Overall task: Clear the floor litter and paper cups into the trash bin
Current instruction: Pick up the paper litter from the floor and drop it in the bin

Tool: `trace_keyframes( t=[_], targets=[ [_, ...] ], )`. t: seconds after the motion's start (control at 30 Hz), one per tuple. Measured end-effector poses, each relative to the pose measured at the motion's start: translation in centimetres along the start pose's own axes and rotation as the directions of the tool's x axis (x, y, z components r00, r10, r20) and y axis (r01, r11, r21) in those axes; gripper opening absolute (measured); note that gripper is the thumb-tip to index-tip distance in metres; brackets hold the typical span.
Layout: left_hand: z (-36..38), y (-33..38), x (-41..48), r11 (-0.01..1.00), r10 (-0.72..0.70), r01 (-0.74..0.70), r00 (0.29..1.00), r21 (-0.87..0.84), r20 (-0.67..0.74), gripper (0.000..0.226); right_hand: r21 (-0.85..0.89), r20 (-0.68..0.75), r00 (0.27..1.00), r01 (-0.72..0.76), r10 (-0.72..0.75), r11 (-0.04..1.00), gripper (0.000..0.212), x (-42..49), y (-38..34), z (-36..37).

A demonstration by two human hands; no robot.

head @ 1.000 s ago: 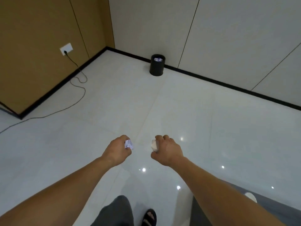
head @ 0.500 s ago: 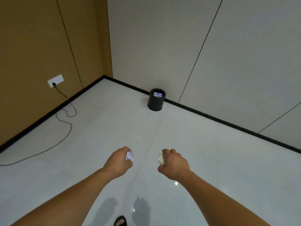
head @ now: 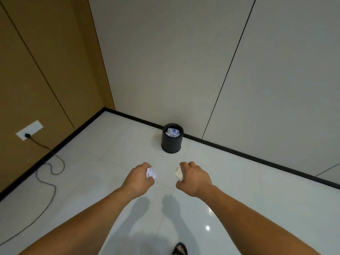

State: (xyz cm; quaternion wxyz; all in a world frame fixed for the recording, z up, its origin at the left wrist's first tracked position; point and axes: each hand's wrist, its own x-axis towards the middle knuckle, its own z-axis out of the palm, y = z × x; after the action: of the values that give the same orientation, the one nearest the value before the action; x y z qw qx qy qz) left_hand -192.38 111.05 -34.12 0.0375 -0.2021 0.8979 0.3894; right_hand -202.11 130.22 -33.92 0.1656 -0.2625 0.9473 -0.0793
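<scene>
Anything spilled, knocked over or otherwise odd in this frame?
Nothing much. The black bin stands upright by the wall, paper inside; a cable trails loosely over the floor from the wall socket.

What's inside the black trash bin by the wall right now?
The trash bin holds crumpled white paper with blue print near its rim. Anything beneath that paper is hidden by it and the bin's wall.

Floor (head: 257, 199): glossy pale tile with light glints. A black trash bin (head: 172, 143) stands upright ahead of the left hand (head: 138, 178) and right hand (head: 195, 178), near the black skirting, with paper waste (head: 172, 132) inside. A black cable (head: 53, 181) lies in loose loops well left of the left hand. One sandalled foot (head: 180, 249) stands behind the right hand.
</scene>
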Motion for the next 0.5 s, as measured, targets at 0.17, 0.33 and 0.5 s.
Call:
trace_keyframes(
  t=[0.17,0.33,0.5],
  targets=[
    [-1.2,3.2,11.9,0.999,-0.041,0.040,0.999,-0.031,-0.009,0.016,-0.020,0.019,1.000,0.006,-0.005,1.000,0.067,11.5,2.4,-4.3],
    [-2.1,3.0,25.4,1.000,-0.023,0.023,0.999,-0.007,0.025,0.022,0.035,0.019,0.999,-0.031,0.030,0.999,0.067,23.8,3.6,-6.3],
    [-3.4,3.1,38.6,1.000,0.013,-0.016,0.993,0.021,0.115,0.032,0.067,0.051,0.990,-0.134,0.131,0.989,0.067,34.8,4.5,-8.5]
  ],
)
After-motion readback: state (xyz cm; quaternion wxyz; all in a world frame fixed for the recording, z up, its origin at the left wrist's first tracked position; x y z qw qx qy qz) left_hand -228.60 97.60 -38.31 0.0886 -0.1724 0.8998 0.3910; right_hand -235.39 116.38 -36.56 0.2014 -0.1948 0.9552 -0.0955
